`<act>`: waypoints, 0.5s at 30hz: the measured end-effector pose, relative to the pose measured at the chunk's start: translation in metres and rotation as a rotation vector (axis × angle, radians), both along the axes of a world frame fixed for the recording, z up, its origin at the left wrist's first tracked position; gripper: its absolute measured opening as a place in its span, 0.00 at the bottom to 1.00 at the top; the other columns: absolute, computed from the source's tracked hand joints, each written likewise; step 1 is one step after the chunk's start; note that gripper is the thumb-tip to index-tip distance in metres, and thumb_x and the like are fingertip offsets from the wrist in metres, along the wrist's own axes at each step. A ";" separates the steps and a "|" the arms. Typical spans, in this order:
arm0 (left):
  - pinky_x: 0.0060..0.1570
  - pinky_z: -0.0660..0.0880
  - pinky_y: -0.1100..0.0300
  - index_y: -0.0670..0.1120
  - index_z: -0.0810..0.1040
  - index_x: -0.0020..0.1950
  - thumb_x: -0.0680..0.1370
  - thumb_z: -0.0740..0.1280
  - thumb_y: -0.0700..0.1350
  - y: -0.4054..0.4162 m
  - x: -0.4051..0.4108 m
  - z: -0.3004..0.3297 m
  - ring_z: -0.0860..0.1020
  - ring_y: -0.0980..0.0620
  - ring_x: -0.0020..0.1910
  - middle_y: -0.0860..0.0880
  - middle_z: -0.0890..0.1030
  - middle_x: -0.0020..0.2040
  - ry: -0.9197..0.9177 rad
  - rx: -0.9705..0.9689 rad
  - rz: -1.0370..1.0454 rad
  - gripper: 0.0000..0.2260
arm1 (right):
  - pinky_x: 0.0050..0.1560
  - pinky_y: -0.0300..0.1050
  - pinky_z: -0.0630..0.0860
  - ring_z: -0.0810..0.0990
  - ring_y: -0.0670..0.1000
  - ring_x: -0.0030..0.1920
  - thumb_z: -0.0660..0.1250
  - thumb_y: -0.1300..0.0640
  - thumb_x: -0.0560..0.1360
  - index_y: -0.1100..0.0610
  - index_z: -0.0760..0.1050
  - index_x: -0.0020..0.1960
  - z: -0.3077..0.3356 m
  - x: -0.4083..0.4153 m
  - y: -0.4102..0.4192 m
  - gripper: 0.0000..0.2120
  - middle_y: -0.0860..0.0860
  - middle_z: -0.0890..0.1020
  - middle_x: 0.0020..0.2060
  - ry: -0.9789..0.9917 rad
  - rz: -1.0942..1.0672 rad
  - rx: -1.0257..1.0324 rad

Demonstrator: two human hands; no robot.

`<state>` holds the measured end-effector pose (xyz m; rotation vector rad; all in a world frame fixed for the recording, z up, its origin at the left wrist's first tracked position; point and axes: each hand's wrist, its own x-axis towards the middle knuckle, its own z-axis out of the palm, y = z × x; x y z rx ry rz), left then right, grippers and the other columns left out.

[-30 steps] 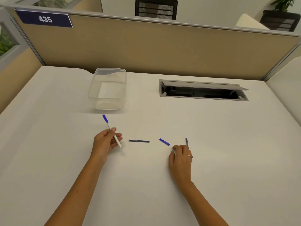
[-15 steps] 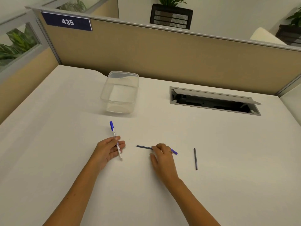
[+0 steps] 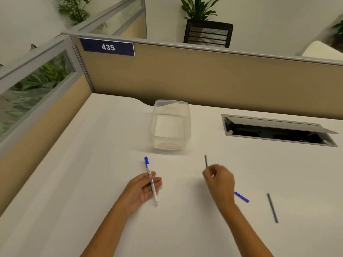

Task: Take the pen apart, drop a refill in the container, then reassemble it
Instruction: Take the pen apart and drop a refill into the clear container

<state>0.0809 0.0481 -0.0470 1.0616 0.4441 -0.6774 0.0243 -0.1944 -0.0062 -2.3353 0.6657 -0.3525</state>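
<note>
A: What is on the white desk (image 3: pixel 92 182)?

B: A clear container (image 3: pixel 170 125), apparently empty, sits toward the back. Nearer, the left hand (image 3: pixel 143 190) lies half open, thumb pinning the white pen barrel (image 3: pixel 151 179). The right hand (image 3: pixel 220 179) pinches a thin dark refill (image 3: pixel 205 161), raised and pointing toward the container.

A: How far along?

B: Disassembly looks done. A second refill (image 3: pixel 272 207) and a blue cap (image 3: pixel 241 197) lie at right. The drop and reassembly remain.
</note>
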 end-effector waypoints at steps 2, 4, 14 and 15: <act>0.37 0.81 0.55 0.38 0.78 0.55 0.79 0.63 0.38 0.011 0.011 0.001 0.84 0.44 0.47 0.39 0.85 0.49 -0.004 -0.008 0.009 0.09 | 0.35 0.40 0.69 0.77 0.52 0.34 0.67 0.61 0.69 0.59 0.78 0.35 0.033 0.039 0.011 0.04 0.53 0.81 0.31 -0.148 -0.042 0.083; 0.37 0.82 0.55 0.37 0.78 0.55 0.79 0.62 0.38 0.025 0.024 0.002 0.84 0.44 0.47 0.39 0.85 0.49 -0.014 -0.022 0.040 0.09 | 0.32 0.31 0.69 0.77 0.47 0.31 0.66 0.60 0.68 0.57 0.77 0.34 0.064 0.082 0.024 0.04 0.51 0.80 0.28 -0.268 -0.027 0.166; 0.39 0.82 0.53 0.37 0.77 0.58 0.78 0.64 0.37 0.058 0.052 -0.008 0.83 0.42 0.50 0.37 0.84 0.51 -0.036 -0.078 -0.033 0.10 | 0.25 0.39 0.67 0.76 0.52 0.25 0.66 0.59 0.70 0.62 0.70 0.30 0.050 0.277 0.062 0.12 0.52 0.75 0.24 0.359 0.210 -0.100; 0.39 0.82 0.53 0.37 0.77 0.58 0.78 0.64 0.37 0.059 0.054 -0.008 0.83 0.41 0.50 0.37 0.84 0.51 -0.038 -0.091 -0.037 0.10 | 0.23 0.39 0.66 0.75 0.50 0.24 0.66 0.59 0.70 0.60 0.67 0.29 0.040 0.284 0.064 0.13 0.52 0.74 0.24 0.401 0.224 -0.122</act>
